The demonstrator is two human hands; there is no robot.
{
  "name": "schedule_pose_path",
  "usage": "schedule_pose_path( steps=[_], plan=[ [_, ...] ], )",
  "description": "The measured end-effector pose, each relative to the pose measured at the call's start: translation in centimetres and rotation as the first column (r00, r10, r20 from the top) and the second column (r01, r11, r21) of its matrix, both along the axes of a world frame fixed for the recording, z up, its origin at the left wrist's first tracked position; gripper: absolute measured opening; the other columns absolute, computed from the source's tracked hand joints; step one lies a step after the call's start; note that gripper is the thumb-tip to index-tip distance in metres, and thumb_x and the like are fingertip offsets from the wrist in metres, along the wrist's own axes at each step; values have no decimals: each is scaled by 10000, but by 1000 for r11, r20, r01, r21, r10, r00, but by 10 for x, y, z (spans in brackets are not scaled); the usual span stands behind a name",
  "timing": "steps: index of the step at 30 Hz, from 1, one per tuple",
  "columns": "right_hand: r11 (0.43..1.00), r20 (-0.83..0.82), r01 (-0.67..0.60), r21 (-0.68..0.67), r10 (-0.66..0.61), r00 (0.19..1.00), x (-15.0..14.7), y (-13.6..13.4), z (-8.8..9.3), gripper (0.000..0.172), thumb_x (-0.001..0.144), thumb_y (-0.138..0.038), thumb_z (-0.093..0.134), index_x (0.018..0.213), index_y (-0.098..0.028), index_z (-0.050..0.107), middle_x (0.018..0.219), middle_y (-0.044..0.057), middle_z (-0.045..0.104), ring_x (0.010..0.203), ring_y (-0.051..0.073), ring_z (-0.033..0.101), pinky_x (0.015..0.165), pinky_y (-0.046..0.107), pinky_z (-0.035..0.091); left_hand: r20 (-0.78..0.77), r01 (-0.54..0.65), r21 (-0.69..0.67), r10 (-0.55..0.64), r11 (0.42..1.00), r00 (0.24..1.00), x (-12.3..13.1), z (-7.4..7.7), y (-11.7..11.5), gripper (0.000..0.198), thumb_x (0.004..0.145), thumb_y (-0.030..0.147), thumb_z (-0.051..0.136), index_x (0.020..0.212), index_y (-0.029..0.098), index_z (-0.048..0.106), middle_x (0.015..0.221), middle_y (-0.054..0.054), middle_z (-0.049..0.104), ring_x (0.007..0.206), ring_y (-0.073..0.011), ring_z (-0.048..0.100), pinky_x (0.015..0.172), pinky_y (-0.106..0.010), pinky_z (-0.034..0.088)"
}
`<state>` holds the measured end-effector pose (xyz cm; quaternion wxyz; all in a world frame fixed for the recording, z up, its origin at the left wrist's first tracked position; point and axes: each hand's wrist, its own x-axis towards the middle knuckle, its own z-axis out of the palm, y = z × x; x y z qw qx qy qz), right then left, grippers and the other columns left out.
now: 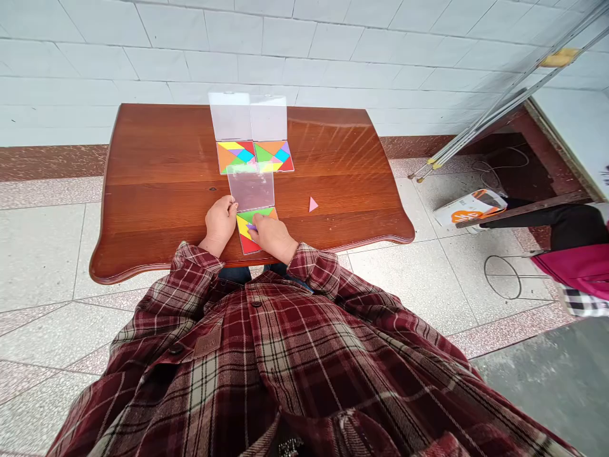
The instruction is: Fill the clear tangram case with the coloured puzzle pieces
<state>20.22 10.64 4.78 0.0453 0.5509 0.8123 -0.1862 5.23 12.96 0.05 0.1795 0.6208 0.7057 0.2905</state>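
An open tangram case (243, 249) with a clear lid (251, 189) standing up lies near the table's front edge. Green, yellow, red, orange and purple pieces show in its tray. My left hand (220, 222) is closed at the left side, its fingertips at the lid's lower corner by the hinge. Over the tray, my right hand (276, 237) has its fingers bent down around a small purple tangram piece (250, 226), partly hidden by them. A pink triangle piece (313, 204) lies by itself on the wood, right of the case.
Two more open tangram cases, one left (235, 156) and one right (275, 155), stand side by side behind, lids raised. The brown wooden table (157, 190) meets a tiled wall. At right are crutches (471, 130), a carton (471, 206), a round metal frame (503, 277) and a seated person's leg.
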Motion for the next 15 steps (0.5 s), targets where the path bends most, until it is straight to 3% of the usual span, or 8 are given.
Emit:
schedule_pose_path(
  steps=[6, 15],
  plan=[
    [998, 42, 63, 17, -64, 997, -3, 2, -4, 316, 978, -355, 370, 1168, -139, 499, 993, 146, 700, 920, 256, 678, 765, 332, 498, 8, 2, 12, -2, 1000, 1000, 0, -1, 0, 195, 882, 295, 447, 933, 204, 613, 884, -35, 673, 821, -173, 575, 733, -279, 383],
    [1000, 3, 19, -5, -19, 1000, 5, 5, -4, 301, 972, -355, 391, 1124, -165, 567, 984, 114, 706, 925, 251, 669, 751, 311, 476, -4, 0, -8, 0, 1000, 1000, 0, 0, 0, 185, 886, 283, 459, 934, 199, 618, 905, -44, 676, 838, -184, 581, 731, -286, 378]
  ],
)
